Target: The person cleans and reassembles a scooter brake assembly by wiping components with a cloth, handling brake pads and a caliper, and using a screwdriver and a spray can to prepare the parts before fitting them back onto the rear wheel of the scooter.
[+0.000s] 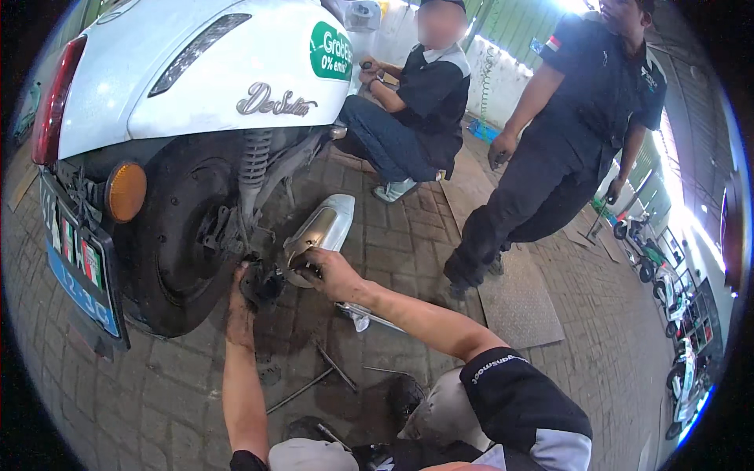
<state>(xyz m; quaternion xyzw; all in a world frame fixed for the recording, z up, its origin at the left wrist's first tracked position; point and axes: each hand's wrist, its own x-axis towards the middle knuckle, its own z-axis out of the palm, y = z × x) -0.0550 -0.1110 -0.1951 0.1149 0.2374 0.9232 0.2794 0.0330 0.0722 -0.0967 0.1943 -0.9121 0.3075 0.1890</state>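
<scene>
My left hand (pixel 240 279) is closed against a dark greasy part (pixel 265 284) below the shock absorber (pixel 254 169), beside the rear wheel (pixel 169 275) of a white scooter (pixel 133 86); I cannot make out exactly what it grips. My right hand (pixel 322 268) has its fingers curled over a small dark item I cannot make out, in front of a silver and bronze metal cover (pixel 320 225) on the paving.
A squatting person (pixel 428 102) works at the scooter; another person (pixel 565 133) stands at right beside metal plates (pixel 518 306). A T-handle tool (pixel 338 367) and rods lie near my knees (pixel 440 416). More scooters (pixel 683 377) line the far right.
</scene>
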